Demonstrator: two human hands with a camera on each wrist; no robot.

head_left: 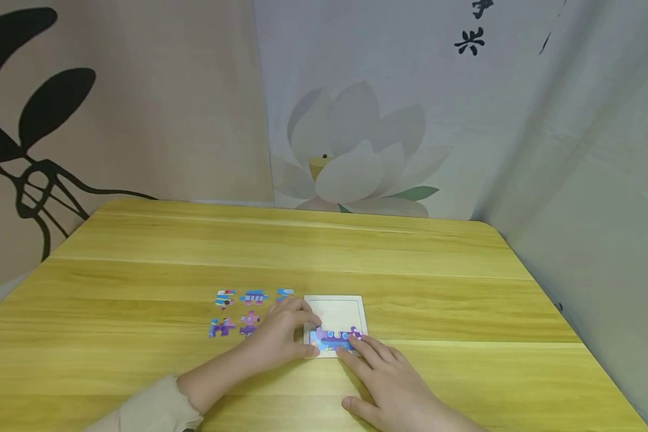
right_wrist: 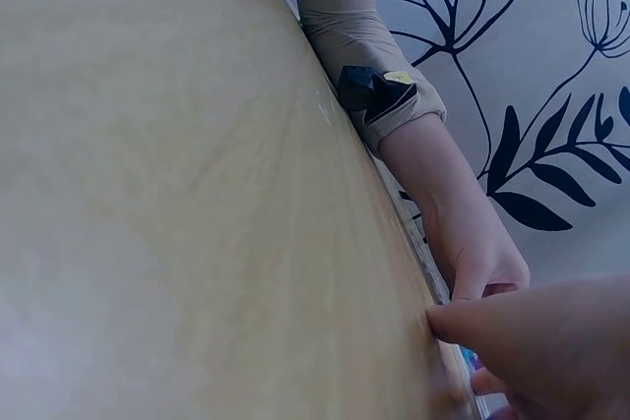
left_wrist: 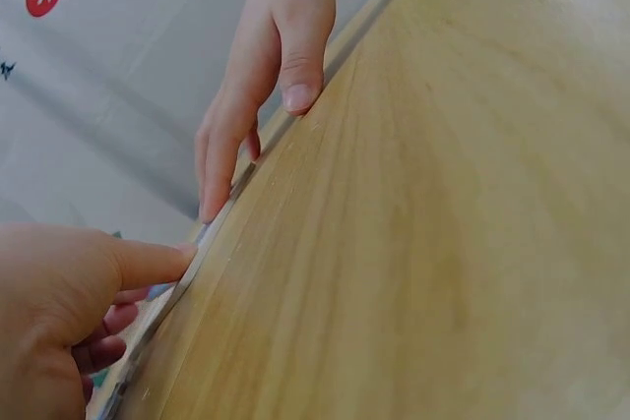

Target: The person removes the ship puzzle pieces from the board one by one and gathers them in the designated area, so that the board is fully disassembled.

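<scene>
A small square puzzle board (head_left: 335, 309) with a pale frame lies flat on the table. Joined blue and purple puzzle pieces (head_left: 332, 341) fill its near part. My left hand (head_left: 281, 333) holds the board at its left side, fingers bent over the edge and thumb at the near left corner. In the left wrist view, that thumb (left_wrist: 162, 263) lies along the board's near edge. My right hand (head_left: 386, 378) rests its extended fingertips on the pieces at the near right, its thumb apart on the table. The fingers partly cover the pieces.
Several loose puzzle pieces (head_left: 254, 297) lie in two rows left of the board, some partly hidden by my left hand. The wooden table (head_left: 437, 288) has rounded far corners. Printed cloth curtains (head_left: 194, 120) stand behind and beside it.
</scene>
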